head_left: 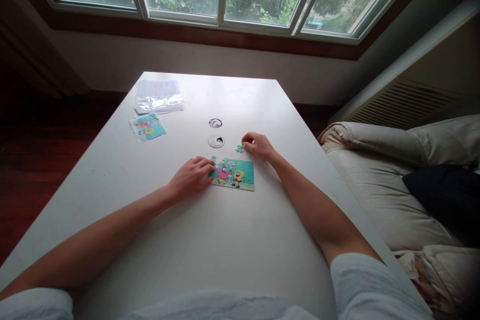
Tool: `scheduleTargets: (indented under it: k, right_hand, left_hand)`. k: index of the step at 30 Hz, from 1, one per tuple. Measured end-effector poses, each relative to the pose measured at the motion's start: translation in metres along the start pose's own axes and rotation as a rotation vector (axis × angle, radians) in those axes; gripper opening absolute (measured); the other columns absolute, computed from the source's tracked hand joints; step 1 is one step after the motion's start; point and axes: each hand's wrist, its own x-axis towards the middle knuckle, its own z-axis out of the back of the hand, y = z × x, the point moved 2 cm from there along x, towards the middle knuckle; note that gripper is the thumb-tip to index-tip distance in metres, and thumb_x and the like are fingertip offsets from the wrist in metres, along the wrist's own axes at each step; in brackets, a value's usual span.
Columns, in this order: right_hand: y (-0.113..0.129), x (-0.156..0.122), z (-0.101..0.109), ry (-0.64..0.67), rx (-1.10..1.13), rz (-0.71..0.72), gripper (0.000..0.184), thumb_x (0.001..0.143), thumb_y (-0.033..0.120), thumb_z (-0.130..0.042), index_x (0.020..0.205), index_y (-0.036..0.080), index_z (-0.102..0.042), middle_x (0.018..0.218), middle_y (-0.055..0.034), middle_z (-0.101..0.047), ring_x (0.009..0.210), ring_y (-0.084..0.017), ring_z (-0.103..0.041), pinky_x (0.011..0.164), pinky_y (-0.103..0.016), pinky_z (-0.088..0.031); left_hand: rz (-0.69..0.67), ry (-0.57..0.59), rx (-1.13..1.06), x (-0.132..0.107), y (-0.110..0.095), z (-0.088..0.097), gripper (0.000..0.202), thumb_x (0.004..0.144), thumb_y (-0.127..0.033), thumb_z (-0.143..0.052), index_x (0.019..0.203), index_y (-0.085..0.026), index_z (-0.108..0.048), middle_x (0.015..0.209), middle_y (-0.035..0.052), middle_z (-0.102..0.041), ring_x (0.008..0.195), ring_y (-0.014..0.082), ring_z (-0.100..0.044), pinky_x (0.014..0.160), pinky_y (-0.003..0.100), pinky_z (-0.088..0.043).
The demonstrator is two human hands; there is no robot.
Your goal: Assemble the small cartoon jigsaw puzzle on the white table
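A small cartoon jigsaw puzzle point(234, 174), mostly teal, lies flat in the middle of the white table point(225, 250). My left hand point(193, 177) rests on the table with its fingers curled against the puzzle's left edge. My right hand point(258, 144) is beyond the puzzle's upper right corner, fingers pinched on a loose teal puzzle piece point(239, 149) that lies on the table.
A teal picture card point(147, 127) and a clear plastic bag point(158, 96) lie at the far left of the table. Two round cable holes point(216, 141) sit behind the puzzle. A cream sofa point(393, 180) with a dark cloth stands to the right; windows are ahead.
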Motion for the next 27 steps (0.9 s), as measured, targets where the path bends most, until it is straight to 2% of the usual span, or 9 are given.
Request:
scheduleTargets:
  k: [4,7,13,19,23,27]
  right_hand:
    - [-0.006,0.001,-0.001,-0.029,-0.078,0.03,0.012,0.081,0.023,-0.061,0.086,0.02,-0.071,0.087,-0.0048,-0.065,0.082,-0.019,-0.057,0.076,-0.031,-0.044]
    - [-0.006,0.0,0.001,-0.015,-0.055,0.05,0.015,0.083,0.022,-0.061,0.091,0.021,-0.073,0.089,-0.005,-0.063,0.084,-0.019,-0.057,0.078,-0.032,-0.045]
    - [0.015,-0.006,0.008,0.151,-0.039,0.225,0.012,0.085,0.026,-0.069,0.095,0.023,-0.075,0.096,-0.0066,-0.061,0.092,-0.021,-0.057,0.08,-0.032,-0.046]
    - [0.029,-0.008,0.0,0.258,-0.112,0.349,0.018,0.088,0.017,-0.064,0.096,0.025,-0.077,0.095,-0.0076,-0.062,0.094,-0.022,-0.054,0.087,-0.035,-0.044]
    - [0.033,-0.008,-0.004,0.211,-0.09,0.352,0.02,0.09,0.014,-0.06,0.098,0.023,-0.076,0.095,-0.0077,-0.064,0.093,-0.022,-0.055,0.084,-0.034,-0.044]
    - [0.036,-0.01,-0.001,0.158,-0.151,0.289,0.01,0.088,0.022,-0.066,0.096,0.021,-0.072,0.09,-0.0059,-0.065,0.088,-0.021,-0.055,0.079,-0.032,-0.042]
  left_hand:
    - [0.0,0.003,-0.001,0.001,0.0,0.001,0.019,0.097,-0.027,-0.054,0.11,-0.021,-0.067,0.123,0.007,-0.068,0.118,0.0244,-0.058,0.103,0.043,-0.048]
    - [0.0,0.002,-0.003,0.001,0.001,0.001,0.018,0.097,-0.027,-0.053,0.108,-0.021,-0.067,0.121,0.0066,-0.068,0.116,0.0242,-0.058,0.102,0.043,-0.048]
    - [0.0,-0.007,-0.028,0.0,0.003,0.002,0.019,0.097,-0.027,-0.054,0.107,-0.022,-0.069,0.121,0.0061,-0.069,0.116,0.0234,-0.058,0.103,0.042,-0.048]
    - [-0.004,-0.02,-0.026,0.001,0.005,0.002,0.019,0.097,-0.026,-0.054,0.107,-0.024,-0.07,0.121,0.0056,-0.069,0.117,0.0232,-0.058,0.103,0.042,-0.048]
    - [-0.023,0.004,0.009,0.0,0.002,0.004,0.021,0.096,-0.026,-0.055,0.113,-0.024,-0.069,0.125,0.0059,-0.068,0.123,0.025,-0.055,0.103,0.044,-0.047]
    - [-0.033,0.023,0.035,-0.001,-0.001,0.006,0.024,0.096,-0.026,-0.056,0.118,-0.023,-0.067,0.129,0.0074,-0.066,0.127,0.0265,-0.052,0.105,0.046,-0.046]
